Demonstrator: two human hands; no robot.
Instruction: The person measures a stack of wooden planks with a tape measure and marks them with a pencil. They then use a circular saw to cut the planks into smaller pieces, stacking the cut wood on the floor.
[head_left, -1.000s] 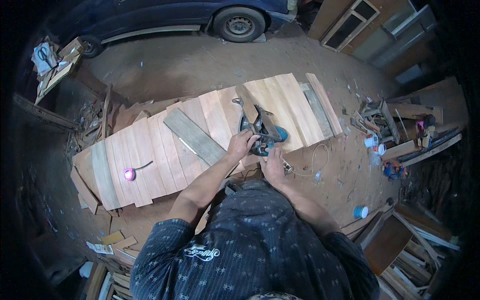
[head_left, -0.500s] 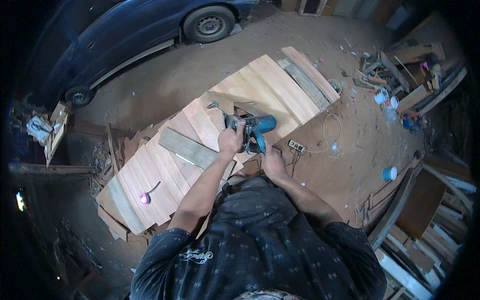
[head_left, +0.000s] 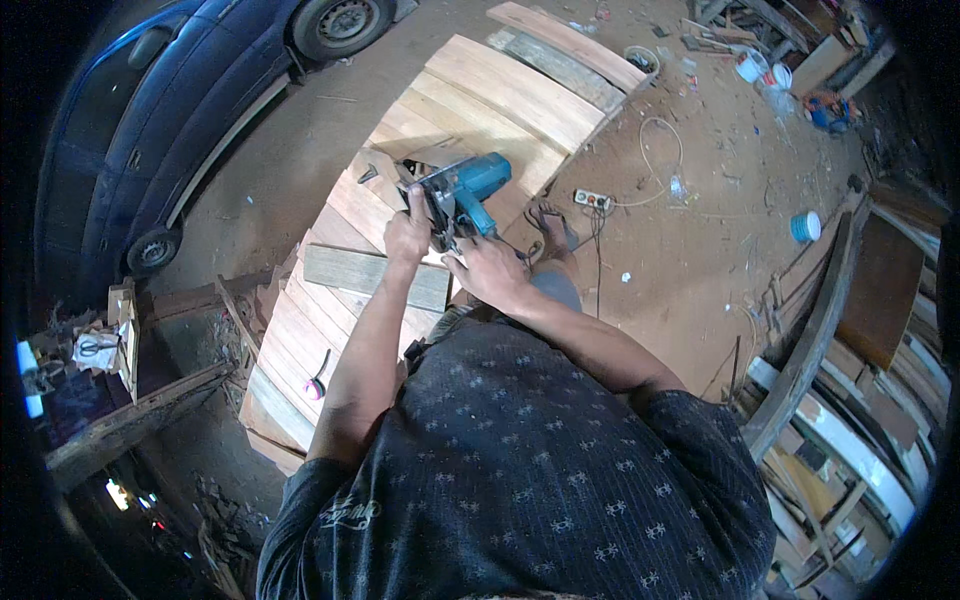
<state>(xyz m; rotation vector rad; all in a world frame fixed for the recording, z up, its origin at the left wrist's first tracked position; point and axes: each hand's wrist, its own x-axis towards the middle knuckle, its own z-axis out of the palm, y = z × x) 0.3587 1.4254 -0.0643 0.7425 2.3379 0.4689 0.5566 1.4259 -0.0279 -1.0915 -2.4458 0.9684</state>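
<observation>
A teal and black circular saw (head_left: 480, 180) is tilted over a bench of pale planks (head_left: 480, 95), its metal base and guard facing left. My left hand (head_left: 407, 235) is closed on the front of the saw, index finger stretched along it. My right hand (head_left: 492, 272) is closed at the saw's rear, just below the teal handle, fingertips against the metal; its exact grip is partly hidden. A small cut piece of wood (head_left: 380, 165) is beside the saw's front. Near my left forearm lies a weathered grey board (head_left: 370, 278) across the planks.
A pink tape measure (head_left: 316, 388) lies on the near planks. To the right, a power strip (head_left: 592, 199) and cables are on the dirt floor. A blue car (head_left: 200, 110) stands at the left. Timber (head_left: 850, 430) is stacked at the right, near a white-and-teal bucket (head_left: 805, 227).
My right hand has shifted from the teal handle to the saw's lower rear. The saw has turned slightly in my hands. The whole view has swung, bringing my foot into sight.
</observation>
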